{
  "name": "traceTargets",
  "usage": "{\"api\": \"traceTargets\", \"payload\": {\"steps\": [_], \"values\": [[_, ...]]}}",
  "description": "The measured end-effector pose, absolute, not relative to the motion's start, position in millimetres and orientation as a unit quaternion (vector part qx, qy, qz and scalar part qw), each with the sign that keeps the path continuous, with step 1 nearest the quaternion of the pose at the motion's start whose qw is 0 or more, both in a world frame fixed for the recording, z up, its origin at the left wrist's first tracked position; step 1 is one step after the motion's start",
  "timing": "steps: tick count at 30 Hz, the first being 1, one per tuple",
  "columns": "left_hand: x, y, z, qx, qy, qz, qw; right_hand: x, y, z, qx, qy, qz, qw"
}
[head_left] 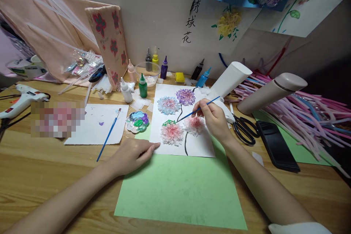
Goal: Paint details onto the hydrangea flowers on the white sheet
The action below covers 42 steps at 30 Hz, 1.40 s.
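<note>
My right hand [212, 117] is closed around a thin blue paintbrush [201, 105]. Its tip points down at green paint above the lower-left pink paper flower [172, 133] on a white sheet [200, 145]. That sheet also bears a blue-pink flower [168, 105], a purple flower [185, 97], another pink flower [194, 125] and dark painted stems. At the sheet's lower-left edge, my left hand [134, 157] rests with its index finger stretched onto the paper and holds nothing. Close by lies a flower-shaped palette [137, 121] with green, blue and purple paint.
Paint bottles [143, 86] stand behind the palette. A second brush [109, 133] lies across white paper [93, 131] on the left, near a glue gun [23, 100]. To the right are black-handled scissors [244, 131], a phone [276, 146] and a tumbler [270, 93]. Green paper [178, 193] lies underneath.
</note>
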State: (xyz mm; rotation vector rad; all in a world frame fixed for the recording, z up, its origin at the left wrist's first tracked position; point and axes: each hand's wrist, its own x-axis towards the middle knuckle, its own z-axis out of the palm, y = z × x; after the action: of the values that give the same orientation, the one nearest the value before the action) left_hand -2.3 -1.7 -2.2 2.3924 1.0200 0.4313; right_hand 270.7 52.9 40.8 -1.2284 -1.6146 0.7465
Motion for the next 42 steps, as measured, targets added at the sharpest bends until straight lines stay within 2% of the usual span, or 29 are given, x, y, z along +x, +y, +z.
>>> {"api": "traceTargets", "payload": {"steps": [17, 21, 26, 32, 42], "values": [[-1.9, -1.9, -1.8, 0.877, 0.379, 0.154, 0.253, 269.5, 49.7, 42.5, -0.506, -0.665, 0.3, 0.46], [-2.3, -2.7, -1.3, 0.877, 0.378, 0.152, 0.255, 270.2, 50.0, 42.4, -0.507, -0.655, 0.291, 0.479], [-2.1, -1.5, -2.3, 0.876, 0.38, 0.152, 0.256, 268.0, 49.7, 41.8, -0.508, -0.668, 0.295, 0.458], [-0.8, -1.3, 0.1, 0.879, 0.372, 0.161, 0.25, 264.4, 44.0, 50.0, -0.482, -0.657, 0.29, 0.502], [1.1, -4.7, 1.7, 0.879, 0.382, 0.164, 0.236, 200.0, 38.2, 53.0, -0.393, -0.801, 0.299, 0.339]]}}
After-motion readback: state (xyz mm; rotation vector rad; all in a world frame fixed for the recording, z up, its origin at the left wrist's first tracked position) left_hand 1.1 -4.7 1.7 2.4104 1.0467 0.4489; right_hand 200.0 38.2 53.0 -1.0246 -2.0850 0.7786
